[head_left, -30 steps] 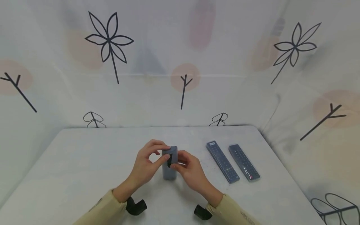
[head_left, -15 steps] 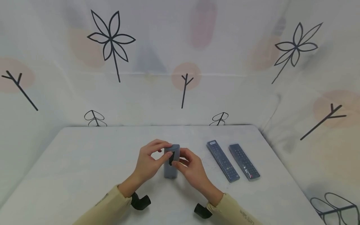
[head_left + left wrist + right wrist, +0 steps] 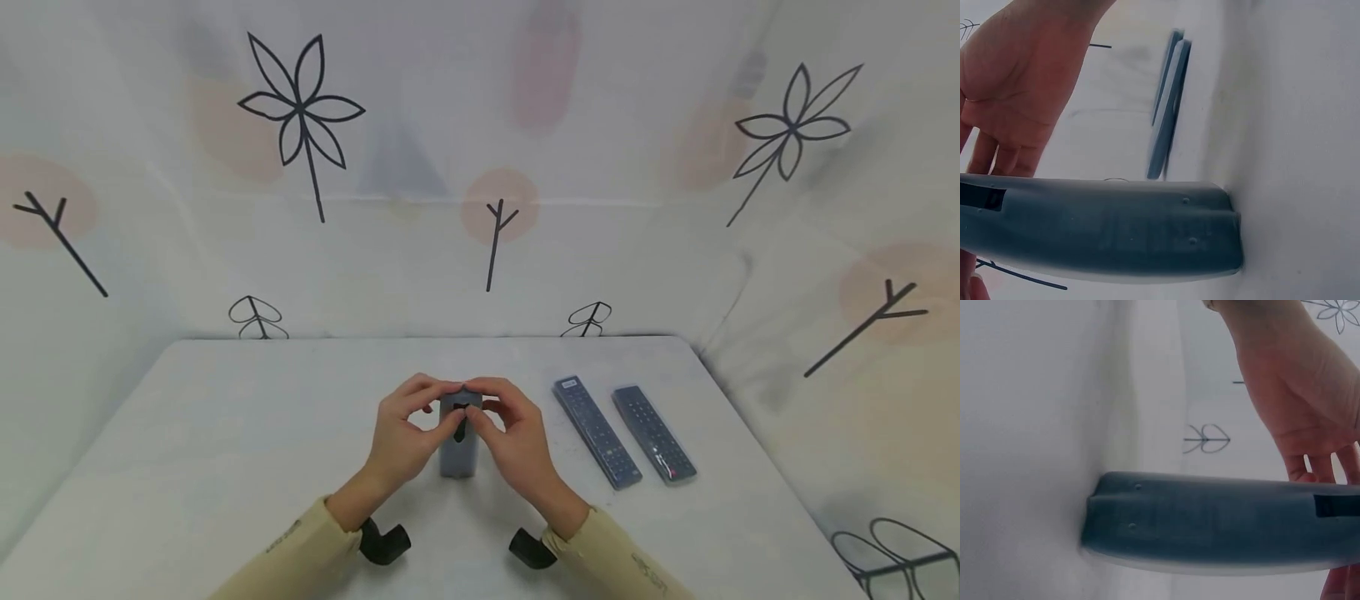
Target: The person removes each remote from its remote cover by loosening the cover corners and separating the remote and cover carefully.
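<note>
Head view: your left hand (image 3: pixel 405 433) and right hand (image 3: pixel 510 435) pinch the upright grey remote (image 3: pixel 458 454); uneven pressure could tip it off the table (image 3: pixel 225 433).

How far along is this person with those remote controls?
Two remotes already lie side by side on the table, apparently finished or waiting. A third, a grey remote, stands on end while the left hand and right hand pinch its top, around a dark opening. Closing that opening seems left.
</note>
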`<move>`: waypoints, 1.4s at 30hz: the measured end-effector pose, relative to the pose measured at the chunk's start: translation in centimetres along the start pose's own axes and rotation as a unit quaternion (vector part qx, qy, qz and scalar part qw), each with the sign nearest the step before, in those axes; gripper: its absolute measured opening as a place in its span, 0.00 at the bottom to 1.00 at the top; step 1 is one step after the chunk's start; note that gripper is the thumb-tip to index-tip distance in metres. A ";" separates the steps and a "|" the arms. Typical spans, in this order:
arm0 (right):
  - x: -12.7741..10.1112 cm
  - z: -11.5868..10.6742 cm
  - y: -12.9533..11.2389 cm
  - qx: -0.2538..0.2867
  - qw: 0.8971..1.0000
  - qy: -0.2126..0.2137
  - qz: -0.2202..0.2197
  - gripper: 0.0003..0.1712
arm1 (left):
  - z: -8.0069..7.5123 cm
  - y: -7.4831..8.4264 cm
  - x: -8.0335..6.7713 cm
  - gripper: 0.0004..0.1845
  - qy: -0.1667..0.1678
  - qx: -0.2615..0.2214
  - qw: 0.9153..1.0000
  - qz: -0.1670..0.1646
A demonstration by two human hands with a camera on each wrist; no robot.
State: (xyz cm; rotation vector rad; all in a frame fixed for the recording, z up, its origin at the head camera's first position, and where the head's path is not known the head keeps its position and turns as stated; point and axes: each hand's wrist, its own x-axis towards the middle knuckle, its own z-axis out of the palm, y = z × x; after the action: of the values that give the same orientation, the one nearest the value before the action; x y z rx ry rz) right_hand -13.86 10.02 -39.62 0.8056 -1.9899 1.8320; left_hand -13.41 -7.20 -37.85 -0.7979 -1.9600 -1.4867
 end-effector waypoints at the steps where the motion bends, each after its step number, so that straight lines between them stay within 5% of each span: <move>1: 0.0 0.0 0.2 0.001 1.000 0.001 0.004 0.17 | 0.0 0.0 0.0 0.16 -0.001 0.002 1.000 0.001; 15: -0.3 0.4 1.6 0.012 0.997 -0.005 -0.082 0.17 | -0.1 0.4 0.0 0.13 -0.005 -0.004 1.000 0.000; 24: -0.1 0.6 1.8 0.004 0.995 -0.003 -0.097 0.19 | 0.1 0.6 0.1 0.12 0.009 -0.013 1.000 0.020; 42: 0.3 1.2 2.2 -0.075 0.985 0.048 -0.151 0.18 | 0.0 0.8 0.5 0.09 0.020 -0.005 1.000 0.015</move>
State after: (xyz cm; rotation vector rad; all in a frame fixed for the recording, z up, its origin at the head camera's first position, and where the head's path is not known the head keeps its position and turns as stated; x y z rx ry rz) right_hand -15.23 8.87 -41.34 0.8974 -1.8065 1.5031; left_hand -13.18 -6.93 -37.01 -0.7926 -1.9030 -1.4853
